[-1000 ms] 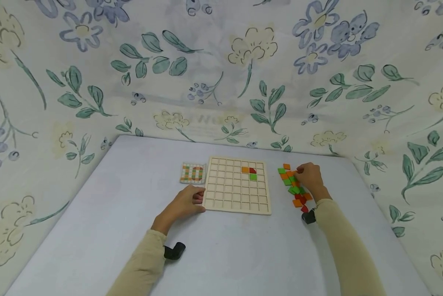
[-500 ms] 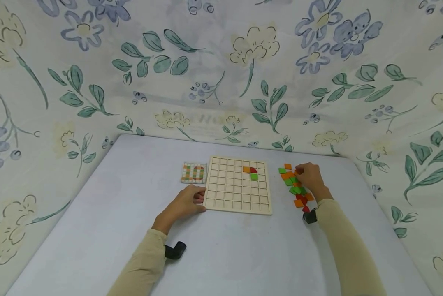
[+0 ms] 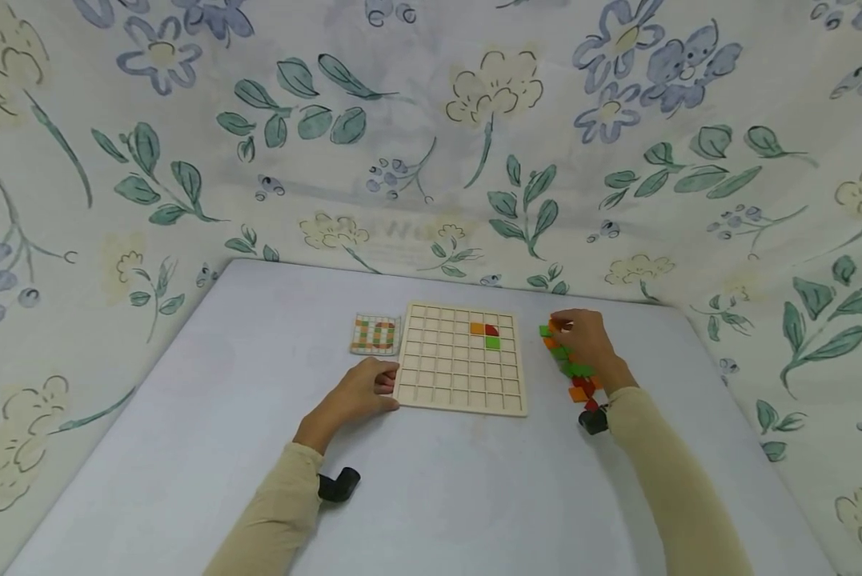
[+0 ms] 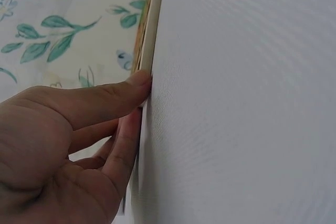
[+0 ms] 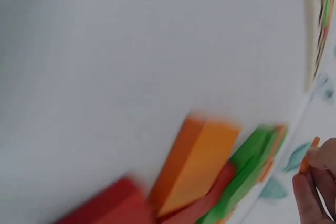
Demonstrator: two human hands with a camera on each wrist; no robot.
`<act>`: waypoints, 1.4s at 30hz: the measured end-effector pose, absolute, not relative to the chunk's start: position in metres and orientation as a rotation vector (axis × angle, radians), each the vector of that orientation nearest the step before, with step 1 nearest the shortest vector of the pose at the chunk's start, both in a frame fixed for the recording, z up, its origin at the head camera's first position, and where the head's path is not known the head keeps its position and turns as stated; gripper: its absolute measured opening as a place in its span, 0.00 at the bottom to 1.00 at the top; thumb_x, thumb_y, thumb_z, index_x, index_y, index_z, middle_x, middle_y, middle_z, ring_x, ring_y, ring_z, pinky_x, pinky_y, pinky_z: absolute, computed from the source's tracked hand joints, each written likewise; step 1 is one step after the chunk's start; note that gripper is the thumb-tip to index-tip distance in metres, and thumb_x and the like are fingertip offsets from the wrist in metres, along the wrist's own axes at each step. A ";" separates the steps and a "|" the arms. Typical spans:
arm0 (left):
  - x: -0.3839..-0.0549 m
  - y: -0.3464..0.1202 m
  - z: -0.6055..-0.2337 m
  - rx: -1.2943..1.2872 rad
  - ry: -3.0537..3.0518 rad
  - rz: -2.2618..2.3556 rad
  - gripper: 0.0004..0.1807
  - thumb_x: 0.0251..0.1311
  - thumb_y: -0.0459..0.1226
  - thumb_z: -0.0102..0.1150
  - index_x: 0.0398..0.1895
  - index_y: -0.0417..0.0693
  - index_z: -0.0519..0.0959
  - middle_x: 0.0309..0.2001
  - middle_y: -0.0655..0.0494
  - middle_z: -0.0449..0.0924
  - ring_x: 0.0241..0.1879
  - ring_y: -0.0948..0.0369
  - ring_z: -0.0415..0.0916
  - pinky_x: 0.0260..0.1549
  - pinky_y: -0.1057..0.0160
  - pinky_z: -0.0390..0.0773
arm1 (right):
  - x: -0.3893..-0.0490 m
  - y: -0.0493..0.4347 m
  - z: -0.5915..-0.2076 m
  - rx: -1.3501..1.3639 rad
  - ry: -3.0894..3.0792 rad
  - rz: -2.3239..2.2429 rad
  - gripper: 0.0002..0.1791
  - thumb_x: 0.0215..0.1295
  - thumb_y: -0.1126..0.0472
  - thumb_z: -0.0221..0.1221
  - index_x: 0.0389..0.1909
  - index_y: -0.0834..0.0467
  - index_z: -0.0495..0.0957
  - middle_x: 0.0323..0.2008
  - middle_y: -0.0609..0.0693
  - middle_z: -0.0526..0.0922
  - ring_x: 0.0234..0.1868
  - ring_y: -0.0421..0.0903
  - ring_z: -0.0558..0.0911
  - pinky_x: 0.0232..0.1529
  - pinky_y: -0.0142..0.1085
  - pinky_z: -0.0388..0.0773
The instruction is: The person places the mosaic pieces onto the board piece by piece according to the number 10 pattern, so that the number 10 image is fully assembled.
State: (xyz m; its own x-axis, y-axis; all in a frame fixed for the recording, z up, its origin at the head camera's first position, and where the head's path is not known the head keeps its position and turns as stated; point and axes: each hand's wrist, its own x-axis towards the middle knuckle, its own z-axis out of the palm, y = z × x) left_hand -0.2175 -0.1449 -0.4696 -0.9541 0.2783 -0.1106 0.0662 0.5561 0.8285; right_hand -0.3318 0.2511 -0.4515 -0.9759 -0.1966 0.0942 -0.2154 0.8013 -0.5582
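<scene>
A pale wooden grid board [image 3: 448,364] lies mid-table in the head view. An orange square [image 3: 477,329], a red quarter-round [image 3: 491,330] and a green square [image 3: 492,343] sit in its upper right cells. My left hand [image 3: 362,392] holds the board's near left corner; in the left wrist view the thumb [image 4: 118,95] and fingers touch its edge. To the right, my right hand [image 3: 589,336] pinches an orange tile [image 5: 310,156] above the far end of a loose pile of tiles [image 3: 578,392]. The hand covers part of that pile.
Left of the board lies a small pattern card [image 3: 375,334] printed with coloured squares. A white table [image 3: 459,488] carries everything, and floral cloth [image 3: 402,160] rises behind it. Each wrist wears a black camera mount [image 3: 339,485].
My right hand has moved left and slightly away from me along the pile and now pinches an orange tile. The left hand and the board stay in place.
</scene>
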 end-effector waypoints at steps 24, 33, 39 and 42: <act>-0.217 -0.145 -0.467 0.285 2.565 1.345 0.36 0.47 0.21 0.71 0.63 0.26 0.68 0.47 0.45 0.71 0.48 0.53 0.74 0.46 0.66 0.82 | -0.299 0.165 -0.455 0.715 -3.036 0.850 0.16 0.60 0.65 0.66 0.50 0.64 0.83 0.45 0.55 0.84 0.45 0.49 0.82 0.49 0.40 0.83; -0.219 -0.146 -0.470 0.269 2.568 1.335 0.36 0.48 0.22 0.71 0.63 0.27 0.68 0.47 0.45 0.71 0.48 0.54 0.75 0.47 0.65 0.82 | -0.297 0.163 -0.458 0.732 -3.013 0.851 0.16 0.60 0.66 0.66 0.50 0.63 0.83 0.47 0.55 0.84 0.48 0.49 0.82 0.51 0.40 0.83; -0.220 -0.145 -0.471 0.278 2.563 1.327 0.36 0.48 0.22 0.71 0.63 0.27 0.68 0.47 0.45 0.71 0.48 0.54 0.75 0.47 0.65 0.82 | -0.296 0.161 -0.455 0.740 -3.007 0.871 0.14 0.60 0.65 0.67 0.48 0.63 0.84 0.46 0.54 0.84 0.46 0.49 0.82 0.50 0.39 0.83; -0.220 -0.144 -0.470 0.291 2.560 1.334 0.36 0.48 0.22 0.70 0.63 0.26 0.68 0.48 0.45 0.71 0.48 0.53 0.75 0.47 0.66 0.82 | -0.297 0.160 -0.455 0.787 -2.975 0.900 0.13 0.60 0.67 0.66 0.47 0.63 0.84 0.44 0.54 0.85 0.45 0.49 0.83 0.48 0.38 0.84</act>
